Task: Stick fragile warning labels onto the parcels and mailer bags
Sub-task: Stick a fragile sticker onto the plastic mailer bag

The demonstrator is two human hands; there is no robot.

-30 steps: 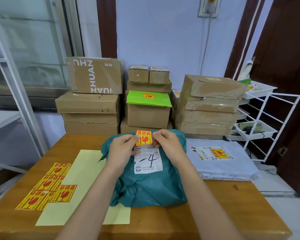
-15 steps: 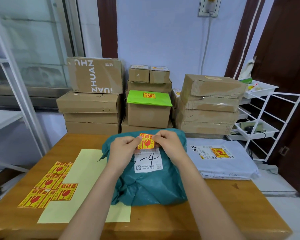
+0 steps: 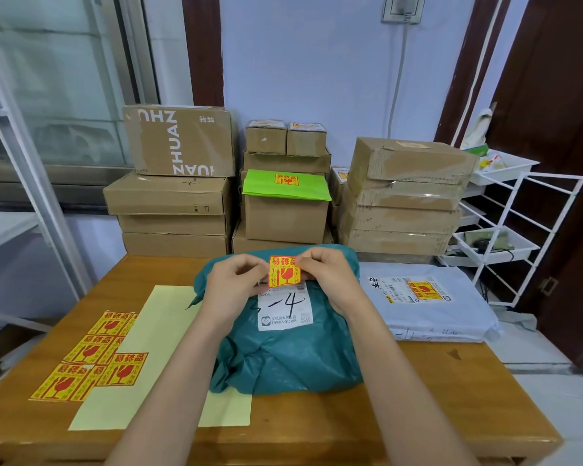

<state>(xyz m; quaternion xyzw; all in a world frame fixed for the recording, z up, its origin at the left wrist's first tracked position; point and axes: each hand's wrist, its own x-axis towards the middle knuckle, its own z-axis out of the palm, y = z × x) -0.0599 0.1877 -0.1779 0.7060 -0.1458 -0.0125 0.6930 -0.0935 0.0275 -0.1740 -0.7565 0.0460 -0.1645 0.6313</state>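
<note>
A teal mailer bag point(image 3: 283, 358) lies in the middle of the wooden table point(image 3: 451, 398), with a white shipping slip point(image 3: 285, 309) on top. A yellow and red fragile label point(image 3: 284, 271) sits at the slip's upper edge. My left hand point(image 3: 231, 285) pinches the label's left edge. My right hand point(image 3: 329, 275) pinches its right edge. Whether the label lies flat on the bag cannot be told. To the right lies a grey mailer bag point(image 3: 431, 304) that carries a fragile label point(image 3: 422, 290).
Several loose fragile labels point(image 3: 91, 356) lie at the table's left, beside a pale yellow backing sheet point(image 3: 155, 348). Stacked cardboard boxes point(image 3: 172, 196) stand behind the table, one topped by a green mailer point(image 3: 285, 186) with a label. A white wire rack point(image 3: 505, 230) stands at the right.
Both hands have carried the label a little up and to the right, from over the slip's top left to its upper edge, and it now faces the camera more squarely.
</note>
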